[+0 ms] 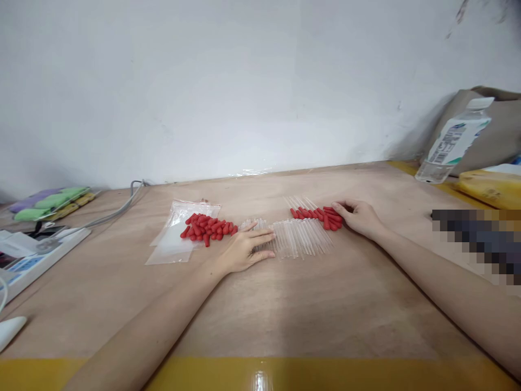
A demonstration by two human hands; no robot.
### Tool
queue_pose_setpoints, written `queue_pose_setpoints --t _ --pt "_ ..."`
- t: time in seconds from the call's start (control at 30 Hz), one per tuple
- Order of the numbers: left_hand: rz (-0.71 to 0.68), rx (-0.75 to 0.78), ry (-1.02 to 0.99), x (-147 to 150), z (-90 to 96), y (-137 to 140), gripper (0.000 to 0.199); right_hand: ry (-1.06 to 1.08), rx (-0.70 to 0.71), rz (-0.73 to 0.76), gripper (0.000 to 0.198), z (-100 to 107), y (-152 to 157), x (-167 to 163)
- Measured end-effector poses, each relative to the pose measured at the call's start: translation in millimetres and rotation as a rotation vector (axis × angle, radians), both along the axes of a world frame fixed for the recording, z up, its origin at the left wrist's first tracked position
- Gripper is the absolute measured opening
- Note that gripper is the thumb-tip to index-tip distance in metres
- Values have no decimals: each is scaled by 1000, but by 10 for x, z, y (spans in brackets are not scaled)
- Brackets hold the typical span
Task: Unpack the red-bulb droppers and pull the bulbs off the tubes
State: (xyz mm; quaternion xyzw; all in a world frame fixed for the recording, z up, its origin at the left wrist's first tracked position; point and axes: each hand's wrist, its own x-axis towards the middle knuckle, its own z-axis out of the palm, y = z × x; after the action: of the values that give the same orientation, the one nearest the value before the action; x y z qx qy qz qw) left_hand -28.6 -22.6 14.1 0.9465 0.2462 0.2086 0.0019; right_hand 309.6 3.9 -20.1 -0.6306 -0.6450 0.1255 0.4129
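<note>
My left hand (pixel 249 247) lies palm down with its fingers apart over a bunch of thin clear tubes (pixel 258 224). Beside it, to the right, more slim clear tubes (pixel 303 239) are spread in a row. Just left of my left hand is a heap of loose red rubber bulbs (pixel 207 227), partly on clear plastic bags (pixel 169 247). Behind the row, several droppers (pixel 303 209) lie with red bulbs towards me and clear stems pointing away. My right hand (pixel 360 217) has its thumb and fingers closed at a red bulb (pixel 334 217) at that group's right end.
A power strip (pixel 52 255) with a grey cable (pixel 109 217) lies at the left, near green and purple packets (pixel 57 201). A tilted plastic bottle (pixel 456 141) stands at the back right, before a brown bag (pixel 502 127). Yellow tape (pixel 211 374) runs along the front edge.
</note>
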Motion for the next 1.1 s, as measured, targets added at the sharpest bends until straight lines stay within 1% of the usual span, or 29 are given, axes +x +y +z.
queue_pose_setpoints --t 0.1,0.27,0.37,0.5,0.57,0.6,0.73,0.83,0.9,1.0,1.1 --pt "-31 111 -26 -24 -6 -9 42 -14 7 -19 33 3 -5 -11" --pt "-106 342 -121 -52 16 -101 27 -55 25 -57 33 7 -14 -23" --pt "-168 405 -141 -58 41 -193 22 -70 50 -93 33 26 -8 -16" --pt "-300 386 -109 -27 66 -291 21 -93 103 -148 31 145 15 -54" --pt "-346 359 -101 -6 69 -308 22 -146 96 -139 28 246 24 -134" --pt "-353 345 -109 2 67 -309 23 -180 68 -120 28 299 27 -192" --pt "-327 301 -142 8 53 -295 22 -286 -87 -64 32 466 45 -498" --pt "-311 282 -140 -1 45 -294 21 -350 -156 -83 37 534 63 -701" --pt "-292 284 -129 -1 49 -300 21 -366 -227 -90 40 563 75 -787" --pt "-265 292 -26 9 80 -306 23 -393 -314 -102 37 591 93 -857" --pt "-248 270 111 10 121 -295 30 -416 -341 -127 31 607 101 -896"
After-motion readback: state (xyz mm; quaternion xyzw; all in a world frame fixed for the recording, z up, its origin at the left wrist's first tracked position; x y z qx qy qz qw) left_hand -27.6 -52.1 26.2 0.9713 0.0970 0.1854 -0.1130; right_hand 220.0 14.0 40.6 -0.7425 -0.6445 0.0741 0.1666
